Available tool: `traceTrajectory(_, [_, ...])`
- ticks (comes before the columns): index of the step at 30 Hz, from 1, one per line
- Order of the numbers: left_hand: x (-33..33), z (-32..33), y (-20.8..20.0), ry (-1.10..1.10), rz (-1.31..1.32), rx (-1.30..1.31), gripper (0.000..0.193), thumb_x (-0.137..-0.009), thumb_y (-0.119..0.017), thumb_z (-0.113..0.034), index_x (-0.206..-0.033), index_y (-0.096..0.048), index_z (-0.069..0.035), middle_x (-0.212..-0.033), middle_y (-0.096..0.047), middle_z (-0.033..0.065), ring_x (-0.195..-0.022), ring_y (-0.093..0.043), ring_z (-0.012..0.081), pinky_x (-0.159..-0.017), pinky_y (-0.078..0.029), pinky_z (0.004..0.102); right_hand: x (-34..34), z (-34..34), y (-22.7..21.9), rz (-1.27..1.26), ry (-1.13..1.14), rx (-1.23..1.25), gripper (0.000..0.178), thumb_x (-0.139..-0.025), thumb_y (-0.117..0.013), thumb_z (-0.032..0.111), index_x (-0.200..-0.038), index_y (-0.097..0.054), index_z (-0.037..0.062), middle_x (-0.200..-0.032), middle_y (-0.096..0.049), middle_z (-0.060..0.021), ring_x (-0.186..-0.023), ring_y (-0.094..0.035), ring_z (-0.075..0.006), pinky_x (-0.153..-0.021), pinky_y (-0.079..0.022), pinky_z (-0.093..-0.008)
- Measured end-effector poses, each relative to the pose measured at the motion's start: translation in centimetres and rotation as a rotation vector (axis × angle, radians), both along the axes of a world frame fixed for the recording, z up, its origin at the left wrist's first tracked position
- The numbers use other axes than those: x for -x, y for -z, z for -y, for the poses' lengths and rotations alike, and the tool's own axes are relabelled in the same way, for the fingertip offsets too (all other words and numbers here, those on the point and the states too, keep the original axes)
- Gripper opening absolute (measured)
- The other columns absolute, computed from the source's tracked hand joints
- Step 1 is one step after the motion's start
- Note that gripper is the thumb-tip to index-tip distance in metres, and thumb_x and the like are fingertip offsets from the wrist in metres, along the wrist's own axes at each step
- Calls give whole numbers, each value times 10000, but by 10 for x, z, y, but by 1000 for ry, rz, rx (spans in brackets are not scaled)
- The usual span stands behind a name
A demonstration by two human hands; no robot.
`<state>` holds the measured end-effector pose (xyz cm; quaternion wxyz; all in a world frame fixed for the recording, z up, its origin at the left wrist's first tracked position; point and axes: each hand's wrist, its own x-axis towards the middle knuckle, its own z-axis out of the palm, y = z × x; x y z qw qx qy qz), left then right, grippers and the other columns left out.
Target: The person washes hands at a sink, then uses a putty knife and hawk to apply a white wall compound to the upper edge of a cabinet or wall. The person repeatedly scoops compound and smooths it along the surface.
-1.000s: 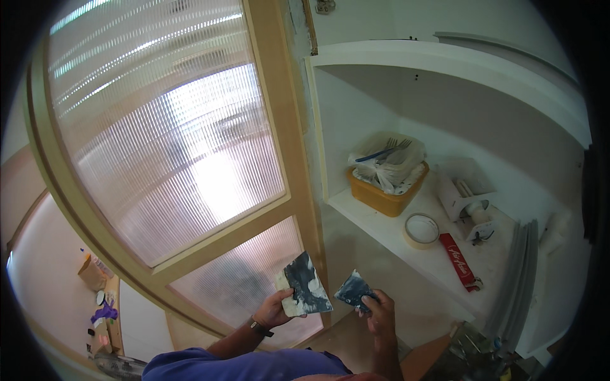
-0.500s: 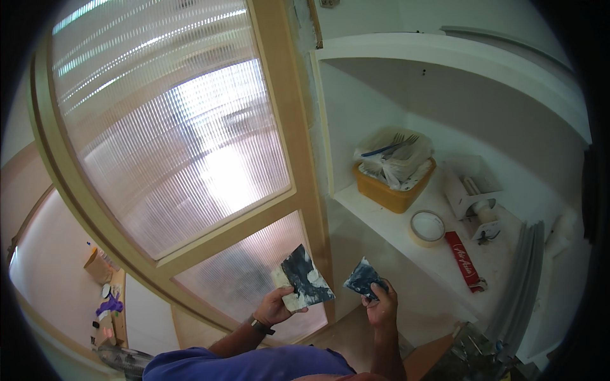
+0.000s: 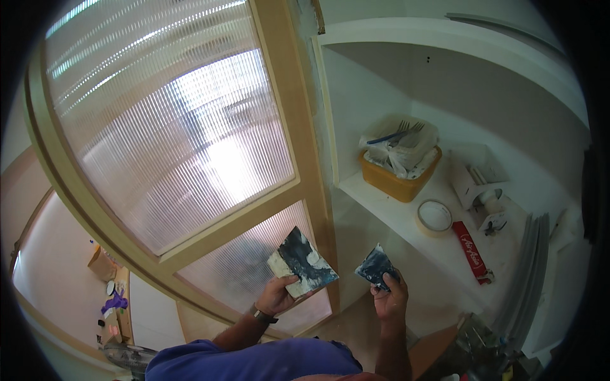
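Moved: both our hands and their tools sit lower and further right than before.
Left hand (image 3: 276, 293): we grip a putty-smeared square board (image 3: 303, 263), tilted, before the ribbed-glass door (image 3: 190, 159).
Right hand (image 3: 389, 296): closed on a small dark-stained scraper (image 3: 376, 267), below the shelf's (image 3: 406, 222) front edge.

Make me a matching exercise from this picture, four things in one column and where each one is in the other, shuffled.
Things:
1. large square paint-smeared board
2. small dark blue-stained scraper
3. yellow plastic tub of bagged forks
4. roll of pale masking tape

Places:
A. flat on the white shelf, beside a red packet
B. in the right hand
C. at the back of the shelf
D. in the left hand

Pairs: 1-D, 2-B, 3-C, 4-A
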<state>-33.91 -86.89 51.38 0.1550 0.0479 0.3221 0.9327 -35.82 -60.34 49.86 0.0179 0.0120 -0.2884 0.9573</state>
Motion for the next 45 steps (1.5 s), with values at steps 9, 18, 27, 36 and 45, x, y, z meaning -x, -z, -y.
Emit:
traceTrajectory(9, [1, -4, -7, -99, -118, 127, 461, -855, -474, 12, -1294, -337, -7, -1239, -487, 167, -1105, -536, 317, -831, -536, 434, -6, 8, -10, 2, 23, -27, 180, -825, -552, 33, -997, -537, -15, -852, -607, -96, -668, -558, -169, -551, -432, -288])
traceTrajectory(18, [5, 8, 5, -118, -173, 230, 459, -848, -476, 8, -1290, -352, -1, -1228, -500, 163, -1078, -551, 303, -806, -542, 416, -7, 14, -4, -29, 7, 2, 206, -820, -562, 39, -1013, -534, -26, -835, -620, -108, -642, -576, -185, -533, -443, -289])
traceTrajectory(27, [3, -1, 3, -307, -218, 480, 319, -826, -520, 19, -1143, -495, -11, -1127, -552, 95, -1010, -544, 223, -883, -435, 351, -3, 12, -18, 93, 6, -46, 184, -798, -582, 47, -968, -557, -17, -812, -608, -88, -630, -564, -160, -523, -430, -272])
traceTrajectory(36, [-8, -19, -10, -277, -315, 417, 278, -880, -458, 2, -1156, -474, 16, -1049, -592, 94, -1004, -566, 174, -863, -465, 310, 11, 33, -58, 29, -116, -233, 166, -830, -576, 93, -946, -575, -27, -746, -601, -63, -592, -529, -114, -521, -399, -236])
traceTrajectory(45, [-8, -20, 10, -341, -491, 804, 202, -895, -475, -34, -1076, -551, 11, -995, -602, 56, -901, -551, 131, -774, -440, 257, 20, 40, -56, 67, -142, -328, 195, -833, -580, 108, -964, -576, -38, -737, -605, -69, -591, -544, -113, -514, -412, -236])
